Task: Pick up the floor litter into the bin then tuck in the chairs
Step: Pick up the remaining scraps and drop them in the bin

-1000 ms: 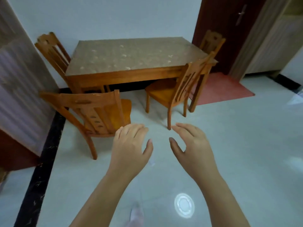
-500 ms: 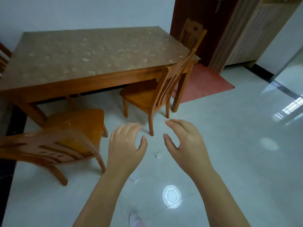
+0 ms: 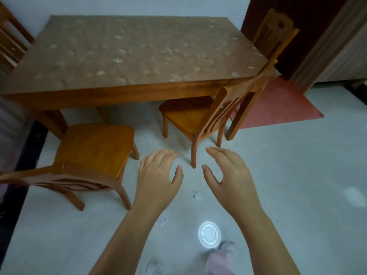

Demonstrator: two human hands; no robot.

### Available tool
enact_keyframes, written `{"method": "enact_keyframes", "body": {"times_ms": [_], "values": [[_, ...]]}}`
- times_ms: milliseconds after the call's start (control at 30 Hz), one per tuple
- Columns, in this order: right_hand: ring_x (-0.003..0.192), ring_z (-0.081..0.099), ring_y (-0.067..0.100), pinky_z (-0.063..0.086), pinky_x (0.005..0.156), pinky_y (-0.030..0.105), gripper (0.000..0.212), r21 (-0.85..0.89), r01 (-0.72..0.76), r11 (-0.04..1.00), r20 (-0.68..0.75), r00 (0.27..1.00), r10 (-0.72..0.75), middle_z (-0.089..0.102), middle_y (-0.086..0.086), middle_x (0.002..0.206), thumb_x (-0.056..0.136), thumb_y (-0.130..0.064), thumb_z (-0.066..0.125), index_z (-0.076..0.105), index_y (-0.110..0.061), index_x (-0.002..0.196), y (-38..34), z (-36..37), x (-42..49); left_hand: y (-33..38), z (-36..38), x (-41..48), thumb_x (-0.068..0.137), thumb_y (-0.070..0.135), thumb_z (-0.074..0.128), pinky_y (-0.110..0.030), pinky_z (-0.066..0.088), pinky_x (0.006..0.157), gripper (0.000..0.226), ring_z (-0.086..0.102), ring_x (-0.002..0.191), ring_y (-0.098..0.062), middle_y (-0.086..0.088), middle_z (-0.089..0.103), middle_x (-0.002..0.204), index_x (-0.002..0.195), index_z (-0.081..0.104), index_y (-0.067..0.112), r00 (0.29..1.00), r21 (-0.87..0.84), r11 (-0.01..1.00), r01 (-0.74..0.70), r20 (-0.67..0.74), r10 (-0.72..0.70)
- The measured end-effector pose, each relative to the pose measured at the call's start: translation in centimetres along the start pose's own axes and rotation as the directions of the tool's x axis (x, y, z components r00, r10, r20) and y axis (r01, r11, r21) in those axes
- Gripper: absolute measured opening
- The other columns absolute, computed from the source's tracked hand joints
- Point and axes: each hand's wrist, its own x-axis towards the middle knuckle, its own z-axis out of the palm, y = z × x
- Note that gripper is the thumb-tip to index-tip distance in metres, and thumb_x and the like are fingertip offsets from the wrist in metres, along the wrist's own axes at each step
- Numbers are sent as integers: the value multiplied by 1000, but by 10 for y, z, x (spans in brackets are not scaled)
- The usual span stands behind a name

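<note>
A small crumpled white scrap of litter (image 3: pixel 196 195) lies on the pale floor between my hands. A second pale scrap (image 3: pixel 164 221) lies beside my left forearm. My left hand (image 3: pixel 158 177) and my right hand (image 3: pixel 228 175) hover above the floor, palms down, fingers apart, holding nothing. Two wooden chairs stand pulled out from the wooden table (image 3: pixel 127 92): the left chair (image 3: pixel 93 153) and the right chair (image 3: pixel 200 118), whose back leg is just beyond my fingertips. No bin is in view.
A third chair (image 3: pixel 276 30) stands at the table's right end and another chair (image 3: pixel 10 42) at the far left. A red mat (image 3: pixel 282 108) lies before a dark door (image 3: pixel 309 26). A ceiling light reflection (image 3: pixel 209 234) shines on the floor near my foot (image 3: pixel 222 255).
I have stepped closer to the table, so the chairs and table loom larger. The litter scrap came into view between my hands. Both hands stay open.
</note>
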Motion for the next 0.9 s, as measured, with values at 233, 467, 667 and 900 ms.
{"method": "enact_keyframes", "body": {"times_ms": [233,467,667,900], "values": [[105,59,23,41,92,33,35,122,173,977,181,964,-194,66,6,112,82,-26,60,61,-12,114,51,19,72,13,42,17,74,26,58,-40,48,81,32,66,92,-28,-10,71,97,97,70,8,966,113,962,249,-102,-238],[98,63,24,37,85,30,33,191,328,925,298,878,-373,68,6,108,79,-28,62,64,-14,110,106,62,110,28,99,33,71,23,62,-34,41,84,31,68,87,-28,-12,72,94,95,70,4,879,76,896,438,-247,-408],[96,64,25,47,84,35,35,286,379,880,332,822,-462,69,7,106,79,-28,57,64,-11,109,134,135,130,-11,155,38,77,26,59,-33,44,84,30,67,88,-26,-12,72,94,95,70,4,829,58,860,508,-305,-469],[88,68,25,51,79,38,33,298,388,872,378,791,-481,72,8,99,75,-26,61,67,-10,103,182,281,114,-106,264,39,81,32,49,-36,43,86,37,68,87,-25,-11,72,93,94,70,5,799,68,822,566,-293,-525]]}}
